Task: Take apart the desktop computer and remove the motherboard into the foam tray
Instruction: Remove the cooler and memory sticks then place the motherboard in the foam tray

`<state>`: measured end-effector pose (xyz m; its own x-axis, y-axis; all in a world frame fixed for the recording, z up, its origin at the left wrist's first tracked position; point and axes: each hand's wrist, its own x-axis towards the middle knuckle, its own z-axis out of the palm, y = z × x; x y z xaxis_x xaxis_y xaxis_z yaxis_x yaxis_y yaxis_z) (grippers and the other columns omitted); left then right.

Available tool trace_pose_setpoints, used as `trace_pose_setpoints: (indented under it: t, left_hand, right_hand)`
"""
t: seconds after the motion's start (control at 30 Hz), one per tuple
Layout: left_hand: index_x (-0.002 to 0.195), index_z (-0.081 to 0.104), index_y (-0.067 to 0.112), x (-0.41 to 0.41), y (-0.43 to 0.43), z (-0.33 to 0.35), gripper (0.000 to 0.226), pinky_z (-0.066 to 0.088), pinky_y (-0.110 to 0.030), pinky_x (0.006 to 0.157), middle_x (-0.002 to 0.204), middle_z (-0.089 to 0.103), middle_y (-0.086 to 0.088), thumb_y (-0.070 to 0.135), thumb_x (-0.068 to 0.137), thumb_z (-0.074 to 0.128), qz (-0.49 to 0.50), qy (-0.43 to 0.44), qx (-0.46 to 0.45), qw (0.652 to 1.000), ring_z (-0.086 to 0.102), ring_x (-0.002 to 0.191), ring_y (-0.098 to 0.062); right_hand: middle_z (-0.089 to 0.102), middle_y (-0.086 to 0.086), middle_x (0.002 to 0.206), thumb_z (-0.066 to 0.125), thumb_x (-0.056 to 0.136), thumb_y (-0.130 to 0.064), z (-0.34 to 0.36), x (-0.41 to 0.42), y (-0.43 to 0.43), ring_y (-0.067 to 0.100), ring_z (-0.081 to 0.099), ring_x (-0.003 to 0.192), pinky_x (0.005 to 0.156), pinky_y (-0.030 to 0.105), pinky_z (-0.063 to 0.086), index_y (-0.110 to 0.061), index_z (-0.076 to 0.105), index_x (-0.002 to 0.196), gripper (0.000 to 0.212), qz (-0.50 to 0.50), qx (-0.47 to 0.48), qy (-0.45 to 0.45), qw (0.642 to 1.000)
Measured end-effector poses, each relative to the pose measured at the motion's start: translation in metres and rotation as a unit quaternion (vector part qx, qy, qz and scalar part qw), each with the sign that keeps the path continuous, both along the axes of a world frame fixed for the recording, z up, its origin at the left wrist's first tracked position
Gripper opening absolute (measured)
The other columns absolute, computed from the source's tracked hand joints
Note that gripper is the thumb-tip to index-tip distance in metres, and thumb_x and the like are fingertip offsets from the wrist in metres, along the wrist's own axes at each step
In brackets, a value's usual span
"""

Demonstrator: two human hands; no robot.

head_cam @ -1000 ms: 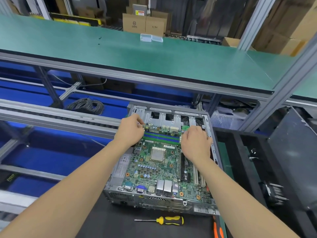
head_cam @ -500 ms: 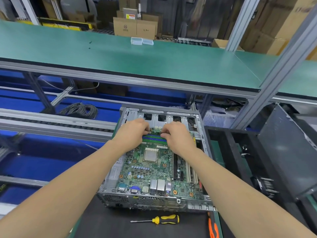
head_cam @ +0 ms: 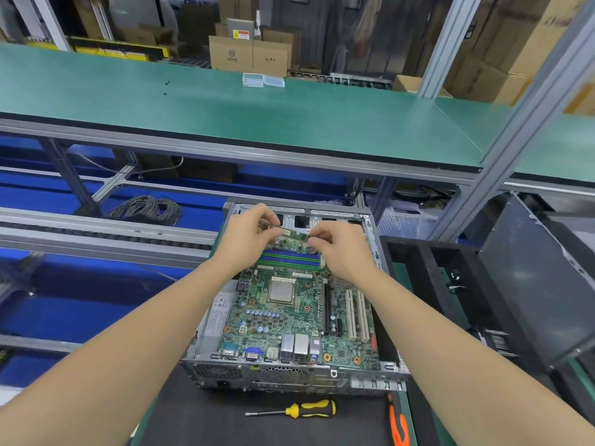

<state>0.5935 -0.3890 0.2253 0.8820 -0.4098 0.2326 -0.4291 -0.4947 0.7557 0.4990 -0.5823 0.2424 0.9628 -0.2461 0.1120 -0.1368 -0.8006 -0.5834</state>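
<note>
Head view: the left hand (head_cam: 254, 235) and right hand (head_cam: 341, 252) each close a fingertip grip on the far edge of the motherboard (head_cam: 289, 317), seemingly to tilt it free of its mounts. The green board, with bare socket, blue memory slots and white expansion slots, lies inside the opened metal case (head_cam: 289, 378), ports toward the near edge of the desk (head_cam: 199, 420). A black foam tray (head_cam: 428, 252) sits at the desk's right edge, within reach; a screwdriver (head_cam: 302, 409) lies by the near edge.
</note>
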Motion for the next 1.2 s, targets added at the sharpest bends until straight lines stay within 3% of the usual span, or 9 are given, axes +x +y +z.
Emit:
trace_pose_setpoints:
  t: [0.17,0.23,0.33,0.53,0.63,0.8,0.97,1.07,1.2]
  left_hand:
    - [0.108,0.061,0.008,-0.008,-0.03,0.021,0.025,0.063,-0.031,0.07,0.082,0.077,-0.01,0.012,0.09,0.078,-0.005,0.214,-0.285,0.934,0.077,0.078,-0.026]
    - [0.109,0.061,0.006,-0.013,-0.052,0.029,0.026,0.061,-0.029,0.069,0.081,0.077,-0.011,0.01,0.09,0.079,-0.013,0.245,-0.326,0.913,0.077,0.076,-0.025]
    - [0.11,0.063,0.005,-0.024,-0.092,0.037,0.026,0.063,-0.033,0.073,0.085,0.077,-0.014,0.007,0.089,0.078,-0.03,0.254,-0.343,0.904,0.077,0.08,-0.027]
    - [0.118,0.065,0.013,-0.062,-0.176,0.04,0.035,0.064,-0.041,0.082,0.092,0.078,-0.008,0.002,0.086,0.075,-0.08,0.215,-0.236,0.944,0.077,0.082,-0.024]
    - [0.131,0.061,0.015,-0.082,-0.217,0.035,0.041,0.064,-0.034,0.079,0.098,0.074,-0.005,-0.002,0.094,0.06,-0.116,0.197,-0.169,0.959,0.077,0.082,-0.019]
    - [0.152,0.045,0.018,-0.109,-0.279,0.012,0.056,0.063,-0.036,0.086,0.102,0.069,-0.004,-0.002,0.1,0.048,-0.137,0.26,-0.072,0.953,0.073,0.086,-0.018]
    - [0.154,0.036,0.013,-0.12,-0.316,-0.032,0.058,0.056,-0.046,0.083,0.12,0.065,-0.025,-0.003,0.1,0.045,-0.063,0.365,-0.036,0.928,0.059,0.082,-0.029]
    - [0.146,0.046,0.004,-0.126,-0.324,-0.059,0.047,0.052,-0.044,0.081,0.115,0.061,-0.017,-0.002,0.1,0.043,0.003,0.375,-0.001,0.927,0.054,0.08,-0.028]
    - [0.133,0.059,-0.003,-0.138,-0.325,-0.09,0.038,0.051,-0.039,0.08,0.132,0.061,-0.029,-0.002,0.099,0.041,0.107,0.389,0.024,0.915,0.065,0.11,-0.039]
  right_hand:
    - [0.077,-0.004,0.084,0.067,0.101,-0.021,0.021,-0.021,-0.024,0.02,0.072,0.081,0.078,0.037,0.059,-0.021,0.081,0.105,0.015,-0.026,0.047,-0.014,0.998]
    - [0.078,-0.003,0.082,0.068,0.099,-0.022,0.027,-0.03,-0.039,0.017,0.075,0.078,0.082,0.037,0.061,-0.021,0.081,0.103,0.013,-0.046,0.077,-0.021,0.996]
    - [0.078,-0.003,0.08,0.07,0.098,-0.017,0.032,-0.048,-0.066,0.013,0.076,0.068,0.071,0.03,0.064,-0.026,0.078,0.095,0.012,-0.074,0.134,-0.034,0.988]
    - [0.077,0.014,0.097,0.071,0.095,-0.006,0.02,-0.093,-0.135,0.029,0.078,0.078,0.067,0.035,0.062,-0.011,0.075,0.102,0.01,-0.141,0.283,-0.023,0.948]
    - [0.075,0.016,0.092,0.074,0.092,-0.005,0.006,-0.114,-0.17,0.029,0.073,0.078,0.068,0.037,0.063,-0.007,0.074,0.1,0.007,-0.169,0.323,-0.007,0.931]
    - [0.069,0.023,0.091,0.072,0.095,-0.002,-0.03,-0.137,-0.214,0.03,0.068,0.076,0.073,0.042,0.065,0.004,0.068,0.107,0.015,-0.168,0.395,0.03,0.903]
    - [0.069,0.015,0.084,0.076,0.094,-0.008,-0.073,-0.139,-0.239,0.025,0.069,0.067,0.06,0.033,0.062,0.0,0.069,0.103,0.014,-0.15,0.438,0.094,0.881]
    - [0.071,0.013,0.083,0.075,0.094,-0.007,-0.1,-0.127,-0.246,0.024,0.071,0.067,0.056,0.03,0.059,-0.003,0.07,0.102,0.01,-0.147,0.434,0.131,0.879]
    - [0.072,0.016,0.089,0.067,0.096,0.0,-0.137,-0.113,-0.241,0.026,0.069,0.071,0.063,0.034,0.062,-0.002,0.071,0.1,0.006,-0.146,0.436,0.176,0.87]
